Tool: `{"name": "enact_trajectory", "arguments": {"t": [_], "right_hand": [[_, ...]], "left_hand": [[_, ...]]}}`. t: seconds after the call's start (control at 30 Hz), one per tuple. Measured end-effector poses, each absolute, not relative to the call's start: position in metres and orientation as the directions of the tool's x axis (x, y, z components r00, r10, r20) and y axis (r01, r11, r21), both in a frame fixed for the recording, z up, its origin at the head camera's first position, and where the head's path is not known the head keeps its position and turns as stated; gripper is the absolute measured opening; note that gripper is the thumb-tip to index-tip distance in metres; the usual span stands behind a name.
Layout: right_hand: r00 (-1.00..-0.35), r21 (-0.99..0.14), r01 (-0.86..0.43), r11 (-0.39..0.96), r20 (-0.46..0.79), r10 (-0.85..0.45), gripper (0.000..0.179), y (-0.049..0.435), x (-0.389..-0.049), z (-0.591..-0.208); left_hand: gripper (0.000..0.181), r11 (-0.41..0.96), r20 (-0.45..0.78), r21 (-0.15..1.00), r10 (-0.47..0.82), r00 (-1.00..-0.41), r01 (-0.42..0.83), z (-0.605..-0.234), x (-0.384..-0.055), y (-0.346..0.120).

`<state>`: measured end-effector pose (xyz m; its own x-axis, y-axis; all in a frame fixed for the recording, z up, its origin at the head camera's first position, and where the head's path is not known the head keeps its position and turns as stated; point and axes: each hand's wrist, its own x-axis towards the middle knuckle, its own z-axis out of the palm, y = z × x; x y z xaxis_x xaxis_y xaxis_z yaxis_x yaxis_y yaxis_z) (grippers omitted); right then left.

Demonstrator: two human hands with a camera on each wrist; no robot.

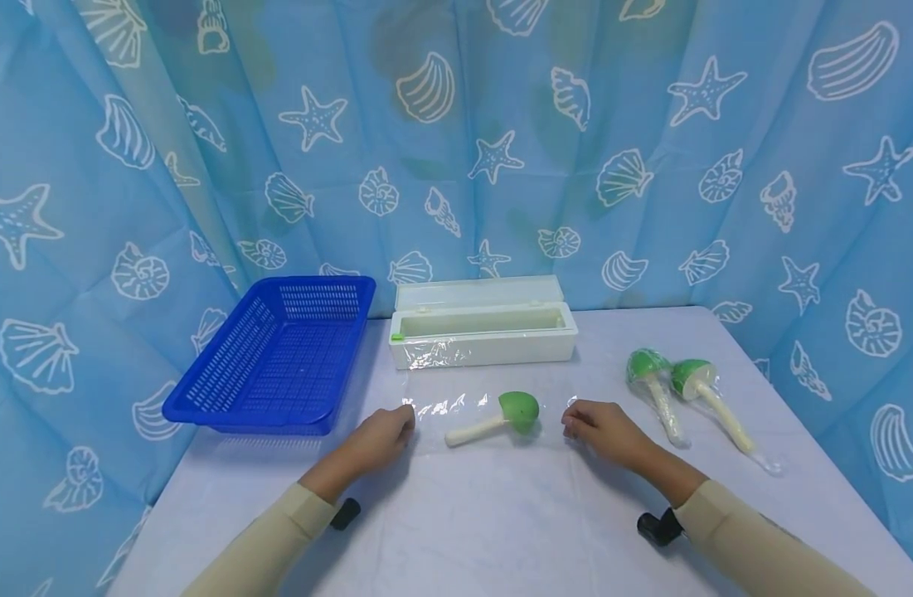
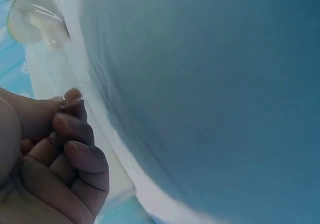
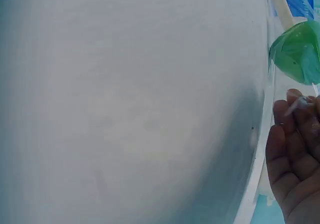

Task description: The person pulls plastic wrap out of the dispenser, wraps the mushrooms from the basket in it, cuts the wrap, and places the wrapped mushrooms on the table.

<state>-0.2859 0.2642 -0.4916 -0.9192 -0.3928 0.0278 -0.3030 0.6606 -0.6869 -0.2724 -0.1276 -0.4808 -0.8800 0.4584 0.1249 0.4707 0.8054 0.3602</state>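
Observation:
A sheet of clear cling film lies on the table in front of a white wrap box, whose lid stands raised. On the film rests a mushroom with a green cap and a cream stem that points left. At the film's left edge, my left hand pinches it between thumb and forefinger; the left wrist view shows a bit of film at the fingertips. My right hand pinches the opposite edge, close to the green cap in the right wrist view.
Two similar mushrooms wrapped in film lie at the right of the table. At the back left stands a blue plastic basket. A blue curtain with shell prints hangs behind the white-covered table.

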Motion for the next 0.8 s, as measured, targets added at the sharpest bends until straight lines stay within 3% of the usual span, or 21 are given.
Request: {"name": "enact_trajectory", "arguments": {"t": [0.27, 0.8], "right_hand": [[-0.940, -0.642, -0.271, 0.717, 0.016, -0.341, 0.012, 0.256, -0.307, -0.492], [-0.940, -0.605, -0.289, 0.742, 0.033, -0.340, 0.006, 0.251, -0.329, -0.488]], "left_hand": [[0.014, 0.864, 0.039, 0.321, 0.396, -0.917, 0.387, -0.479, -0.284, -0.124], [0.004, 0.896, 0.045, 0.258, 0.363, -0.931, 0.362, -0.478, -0.299, -0.121]]}}
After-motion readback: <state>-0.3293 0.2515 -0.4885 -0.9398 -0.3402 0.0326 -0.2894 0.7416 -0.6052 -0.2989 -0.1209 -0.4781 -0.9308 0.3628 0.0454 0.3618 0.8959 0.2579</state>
